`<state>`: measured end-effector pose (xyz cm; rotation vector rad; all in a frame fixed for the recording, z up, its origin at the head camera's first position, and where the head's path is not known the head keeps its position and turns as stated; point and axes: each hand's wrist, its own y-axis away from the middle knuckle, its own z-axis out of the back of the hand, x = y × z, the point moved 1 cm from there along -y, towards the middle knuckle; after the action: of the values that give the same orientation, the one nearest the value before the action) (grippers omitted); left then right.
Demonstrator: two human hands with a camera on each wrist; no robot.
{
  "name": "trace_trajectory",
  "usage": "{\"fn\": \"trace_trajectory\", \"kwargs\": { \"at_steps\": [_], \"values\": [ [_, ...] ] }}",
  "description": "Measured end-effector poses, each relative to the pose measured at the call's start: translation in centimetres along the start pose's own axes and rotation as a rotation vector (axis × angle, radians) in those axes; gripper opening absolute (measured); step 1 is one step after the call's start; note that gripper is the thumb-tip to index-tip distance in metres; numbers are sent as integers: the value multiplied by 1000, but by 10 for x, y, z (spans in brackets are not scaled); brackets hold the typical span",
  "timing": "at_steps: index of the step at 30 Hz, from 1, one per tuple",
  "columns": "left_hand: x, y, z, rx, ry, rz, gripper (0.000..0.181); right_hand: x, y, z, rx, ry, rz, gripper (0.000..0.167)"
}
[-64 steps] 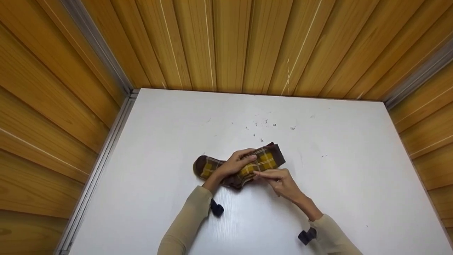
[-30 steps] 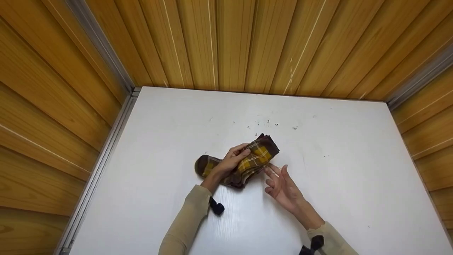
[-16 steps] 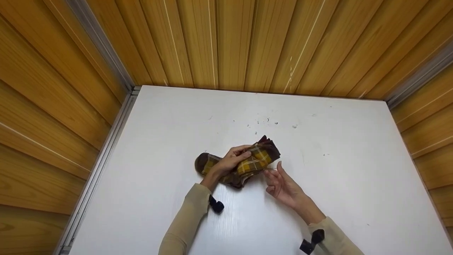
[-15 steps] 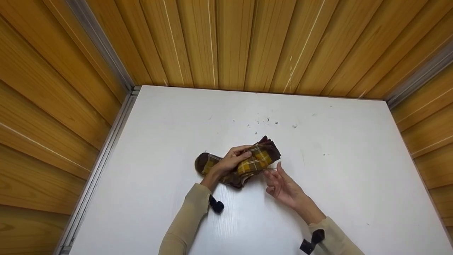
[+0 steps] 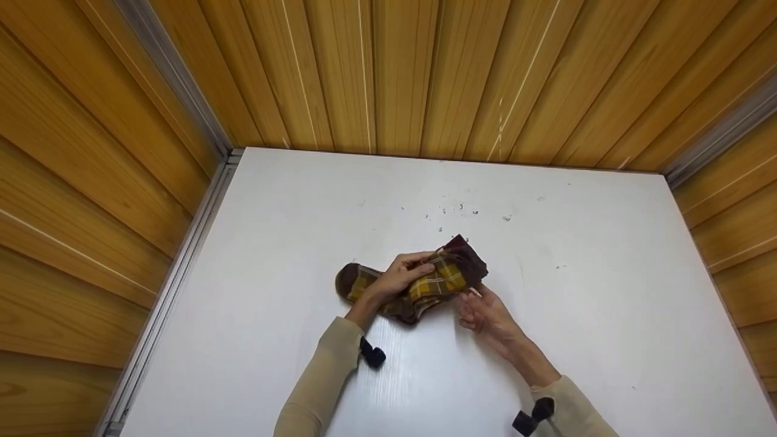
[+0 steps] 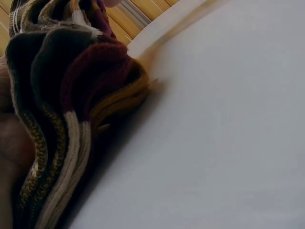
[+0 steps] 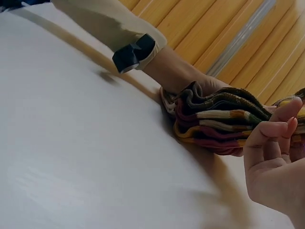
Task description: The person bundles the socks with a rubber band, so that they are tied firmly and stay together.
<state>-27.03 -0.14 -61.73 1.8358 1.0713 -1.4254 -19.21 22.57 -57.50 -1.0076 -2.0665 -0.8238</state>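
A stack of plaid socks (image 5: 446, 279), yellow and brown with white lines, lies slantwise over the white table, dark toe (image 5: 348, 278) to the left and maroon-brown cuffs (image 5: 464, 258) to the right. My left hand (image 5: 397, 282) grips the stack around its middle, thumb on top. At the lower cuff edge, my right hand (image 5: 491, 318) has curled fingers pinching the layers; its thumb tip is partly hidden behind the cuff. A small white bit (image 5: 475, 292) shows by those fingers, too small to identify. Several layered sock edges (image 7: 219, 119) face the right wrist camera.
The white table (image 5: 291, 206) bears small dark marks beyond the socks. Wood-patterned panels (image 5: 394, 79) stand behind it and at both sides, with metal rails (image 5: 176, 73) at the corners. Black wrist cameras (image 5: 373, 354) sit on both sleeves.
My right hand has moved up against the cuffs, and its raised thumb has come down to the edge. The cuffs have shifted and fanned, showing more maroon. My left hand keeps its hold.
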Motion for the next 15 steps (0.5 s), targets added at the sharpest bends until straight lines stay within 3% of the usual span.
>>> {"fn": "trace_trajectory", "kwargs": {
  "at_steps": [3, 6, 11, 15],
  "values": [
    [0, 0, 0, 16, -29, -28, 40, 0, -2, -1, -83, 195, 71, 59],
    [0, 1, 0, 34, -23, -61, 39, 0, -4, -2, -164, 399, 155, 73],
    [0, 3, -1, 62, 10, -87, 38, 3, -8, -2, -217, 641, 252, 77],
    [1, 3, -1, 59, 20, -93, 37, 6, -10, -4, -227, 706, 244, 75]
  ]
}}
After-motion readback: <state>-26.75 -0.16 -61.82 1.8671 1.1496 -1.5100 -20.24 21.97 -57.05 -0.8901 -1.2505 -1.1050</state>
